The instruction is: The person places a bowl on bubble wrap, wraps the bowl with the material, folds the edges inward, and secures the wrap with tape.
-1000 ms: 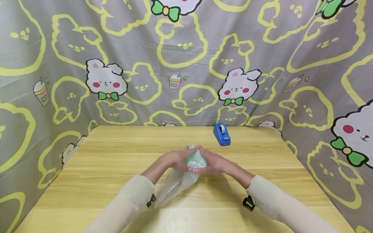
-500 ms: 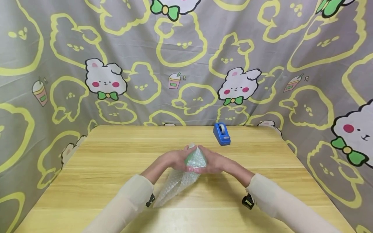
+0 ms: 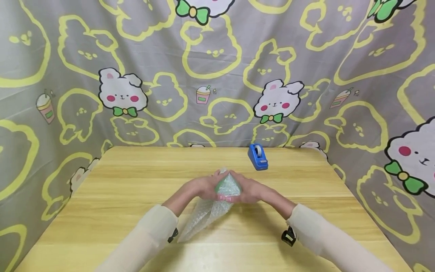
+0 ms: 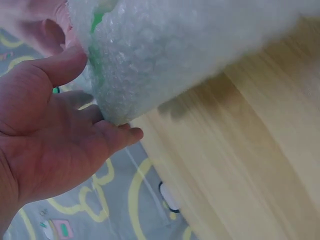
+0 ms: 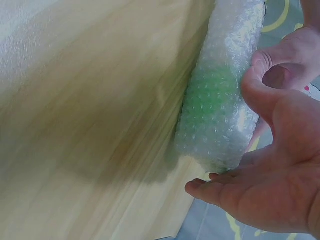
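Over the middle of the table, both hands hold a bundle of bubble wrap [image 3: 228, 187]. A green thing [image 5: 215, 92] shows through the layers, its kind hidden by the wrap. My left hand [image 3: 205, 187] grips the bundle's left side and my right hand [image 3: 250, 190] its right side, with the thumbs on the near face. In the left wrist view, the left hand's fingers reach under the end of the wrap. The right wrist view has the right thumb pressed on the wrap and the fingers below its end. A loose tail of wrap hangs toward the front left.
At the back of the wooden table [image 3: 146, 166], right of the middle, stands a blue tape dispenser [image 3: 259, 158] with a roll in it. A grey patterned curtain [image 3: 163, 124] encloses the table's back and sides. Black wrist devices sit below both cuffs.
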`<state>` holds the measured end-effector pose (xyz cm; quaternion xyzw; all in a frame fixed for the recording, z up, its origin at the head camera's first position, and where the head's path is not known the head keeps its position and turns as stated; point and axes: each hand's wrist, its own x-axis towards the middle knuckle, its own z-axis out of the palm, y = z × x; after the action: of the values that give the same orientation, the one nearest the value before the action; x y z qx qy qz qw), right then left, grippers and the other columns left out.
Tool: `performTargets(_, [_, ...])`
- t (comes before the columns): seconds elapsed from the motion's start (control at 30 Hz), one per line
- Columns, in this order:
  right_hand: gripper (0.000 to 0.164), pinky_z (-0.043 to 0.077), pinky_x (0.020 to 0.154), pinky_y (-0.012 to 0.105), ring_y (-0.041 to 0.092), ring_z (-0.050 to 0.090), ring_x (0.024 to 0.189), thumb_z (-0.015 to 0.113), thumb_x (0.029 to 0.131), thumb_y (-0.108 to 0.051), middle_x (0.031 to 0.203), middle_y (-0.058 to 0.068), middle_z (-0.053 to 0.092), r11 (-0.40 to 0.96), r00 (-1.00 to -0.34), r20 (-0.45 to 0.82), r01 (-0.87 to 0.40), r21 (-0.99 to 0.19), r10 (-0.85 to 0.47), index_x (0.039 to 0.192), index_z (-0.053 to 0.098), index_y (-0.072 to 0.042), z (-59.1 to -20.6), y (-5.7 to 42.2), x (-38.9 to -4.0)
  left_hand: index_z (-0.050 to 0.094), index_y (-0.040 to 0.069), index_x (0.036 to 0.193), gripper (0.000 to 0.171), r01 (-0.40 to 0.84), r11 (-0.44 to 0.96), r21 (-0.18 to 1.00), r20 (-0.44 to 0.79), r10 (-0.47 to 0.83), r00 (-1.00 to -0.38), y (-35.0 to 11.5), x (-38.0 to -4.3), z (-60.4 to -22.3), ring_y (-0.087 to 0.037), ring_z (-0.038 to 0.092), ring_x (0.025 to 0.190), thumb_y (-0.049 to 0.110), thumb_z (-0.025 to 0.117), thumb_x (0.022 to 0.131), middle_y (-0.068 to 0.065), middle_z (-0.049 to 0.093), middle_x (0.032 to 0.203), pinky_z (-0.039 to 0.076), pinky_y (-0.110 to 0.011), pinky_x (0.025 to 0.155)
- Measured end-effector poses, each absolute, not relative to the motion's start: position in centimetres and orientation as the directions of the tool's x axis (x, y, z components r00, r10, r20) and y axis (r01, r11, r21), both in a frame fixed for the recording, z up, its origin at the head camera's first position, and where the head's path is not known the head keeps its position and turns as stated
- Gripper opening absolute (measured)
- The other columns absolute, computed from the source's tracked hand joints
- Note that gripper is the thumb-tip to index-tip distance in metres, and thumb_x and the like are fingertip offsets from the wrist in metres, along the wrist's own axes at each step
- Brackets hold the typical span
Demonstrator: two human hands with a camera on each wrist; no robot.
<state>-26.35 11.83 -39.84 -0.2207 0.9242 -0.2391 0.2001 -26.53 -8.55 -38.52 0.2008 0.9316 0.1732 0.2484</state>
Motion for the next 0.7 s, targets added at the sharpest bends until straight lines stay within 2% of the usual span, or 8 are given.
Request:
performTargets(0.17, [0.107, 0.046, 0.105, 0.061, 0.048, 0.051, 0.133, 0.077, 0.086, -0.052, 0.155, 0.029, 0.042, 0.792, -0.837, -0.254, -0.297, -0.533, -0.485, 0.164, 0.015, -0.014, -40.0, 11.8, -26.3, 0.004, 0.027, 0.165, 0.094, 0.299, 0.846, 0.442, -0.382, 0.479, -0.79, -8.7, -26.5, -38.7, -0.042, 0.015, 0.155, 0.036, 0.068, 0.096, -0.018, 0.006, 0.171, 0.024, -0.056, 0.123])
performTargets(0.37, [0.106, 0.047, 0.106, 0.059, 0.045, 0.051, 0.134, 0.078, 0.085, -0.053, 0.153, 0.029, 0.044, 0.801, -0.849, -0.254, -0.279, -0.53, -0.464, 0.163, 0.018, -0.013, -39.8, 11.7, -26.3, -0.01, 0.018, 0.163, 0.105, 0.279, 0.778, 0.563, -0.306, 0.51, -0.804, -9.3, -26.3, -39.0, -0.047, 0.016, 0.153, 0.029, 0.07, 0.097, -0.021, 0.006, 0.17, 0.022, -0.054, 0.124])
performTargets(0.4, [0.106, 0.046, 0.107, 0.059, 0.045, 0.05, 0.135, 0.078, 0.085, -0.053, 0.154, 0.028, 0.044, 0.802, -0.85, -0.254, -0.277, -0.529, -0.461, 0.163, 0.018, -0.013, -39.8, 11.7, -26.4, -0.011, 0.018, 0.163, 0.106, 0.266, 0.769, 0.581, -0.297, 0.505, -0.81, -9.4, -26.2, -39.1, -0.048, 0.019, 0.152, 0.029, 0.07, 0.096, -0.022, 0.007, 0.169, 0.023, -0.054, 0.123])
performTargets(0.47, [0.106, 0.045, 0.108, 0.059, 0.045, 0.048, 0.137, 0.078, 0.084, -0.054, 0.155, 0.027, 0.042, 0.805, -0.852, -0.253, -0.275, -0.526, -0.457, 0.163, 0.019, -0.014, -39.9, 11.6, -26.4, -0.012, 0.017, 0.163, 0.109, 0.242, 0.757, 0.606, -0.278, 0.488, -0.828, -9.8, -25.9, -39.2, -0.048, 0.035, 0.145, 0.031, 0.072, 0.095, -0.027, 0.017, 0.166, 0.031, -0.054, 0.121])
performTargets(0.53, [0.107, 0.044, 0.108, 0.059, 0.045, 0.047, 0.138, 0.078, 0.084, -0.054, 0.156, 0.026, 0.042, 0.808, -0.855, -0.254, -0.273, -0.522, -0.453, 0.164, 0.019, -0.015, -39.9, 11.5, -26.4, -0.012, 0.015, 0.162, 0.112, 0.221, 0.748, 0.626, -0.26, 0.467, -0.845, -10.1, -25.7, -39.4, -0.046, 0.052, 0.132, 0.034, 0.074, 0.093, -0.032, 0.033, 0.158, 0.039, -0.053, 0.115])
performTargets(0.6, [0.106, 0.045, 0.108, 0.06, 0.045, 0.047, 0.138, 0.078, 0.084, -0.054, 0.156, 0.026, 0.042, 0.811, -0.856, -0.257, -0.27, -0.519, -0.449, 0.164, 0.019, -0.015, -39.9, 11.5, -26.4, -0.01, 0.015, 0.162, 0.112, 0.196, 0.738, 0.646, -0.246, 0.444, -0.861, -10.5, -25.5, -39.7, -0.041, 0.064, 0.117, 0.037, 0.074, 0.093, -0.035, 0.05, 0.145, 0.047, -0.052, 0.108])
performTargets(0.67, [0.106, 0.045, 0.107, 0.06, 0.045, 0.048, 0.137, 0.078, 0.084, -0.054, 0.155, 0.026, 0.043, 0.813, -0.856, -0.259, -0.269, -0.516, -0.447, 0.163, 0.019, -0.016, -40.0, 11.5, -26.4, -0.006, 0.015, 0.163, 0.107, 0.173, 0.729, 0.662, -0.231, 0.418, -0.879, -10.9, -25.3, -39.9, -0.037, 0.069, 0.105, 0.038, 0.073, 0.094, -0.034, 0.06, 0.132, 0.052, -0.051, 0.1])
performTargets(0.7, [0.105, 0.046, 0.106, 0.06, 0.045, 0.049, 0.136, 0.078, 0.084, -0.053, 0.154, 0.026, 0.044, 0.813, -0.856, -0.258, -0.271, -0.516, -0.449, 0.163, 0.02, -0.016, -40.0, 11.4, -26.4, -0.002, 0.014, 0.163, 0.103, 0.16, 0.721, 0.674, -0.222, 0.404, -0.888, -11.2, -25.1, -40.0, -0.038, 0.068, 0.108, 0.037, 0.072, 0.095, -0.034, 0.061, 0.13, 0.052, -0.052, 0.099])
